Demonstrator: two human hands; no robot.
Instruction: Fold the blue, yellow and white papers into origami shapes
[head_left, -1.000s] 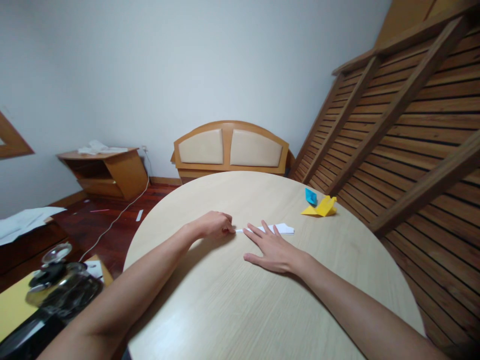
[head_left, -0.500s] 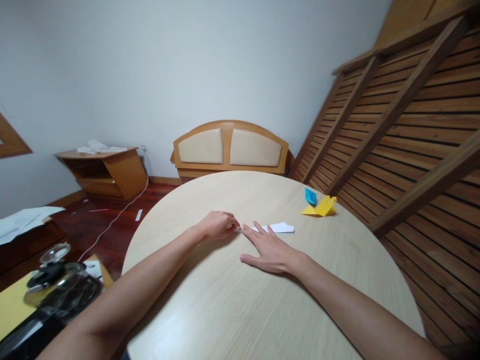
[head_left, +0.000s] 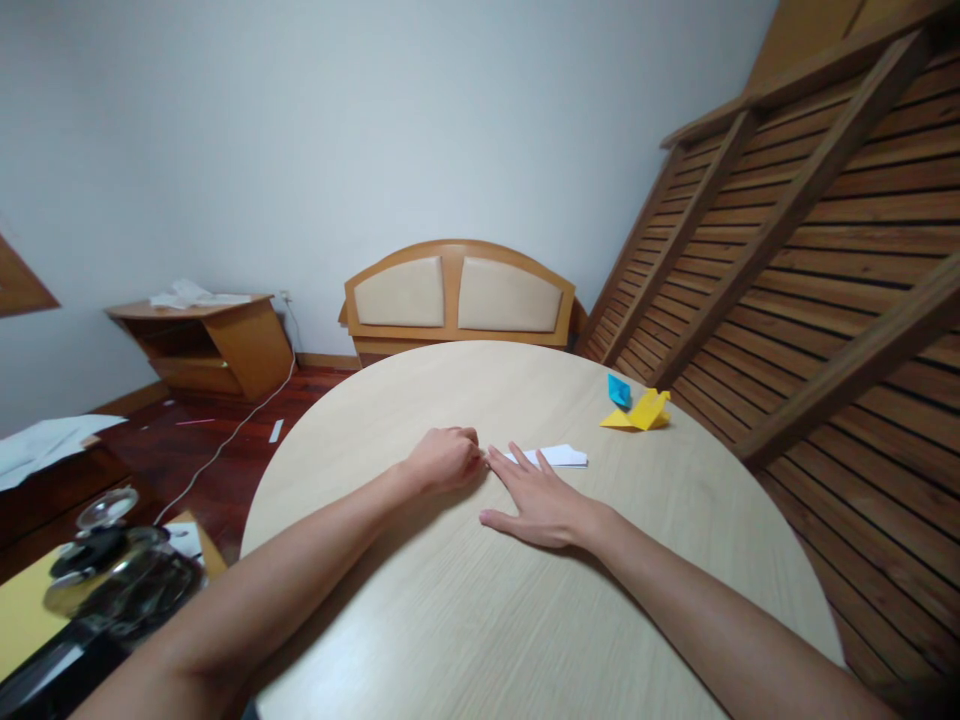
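A strip of folded white paper [head_left: 564, 456] lies on the round pale wood table [head_left: 442, 610]. My right hand [head_left: 536, 502] rests flat across it with fingers spread, pressing it to the tabletop, the thumb out to the side. At the paper's left end, my left hand [head_left: 448, 459] is closed, knuckles up, with curled fingers at the narrow tip. That tip is mostly hidden beneath the left fingers. Farther right on the table are a yellow origami bird [head_left: 643, 411] and a small blue folded paper piece [head_left: 619, 391].
Slatted wooden panels [head_left: 757, 260] lean at the right, close to the table's edge. A headboard [head_left: 461, 290] stands behind the table. On the left are a glass pot [head_left: 127, 580], a low cabinet [head_left: 202, 345] with papers on top, and a white cord [head_left: 232, 435] across the floor.
My left hand has rolled over and shifted slightly right, so its fingertips are now hidden. The right hand and the paper stay in place.
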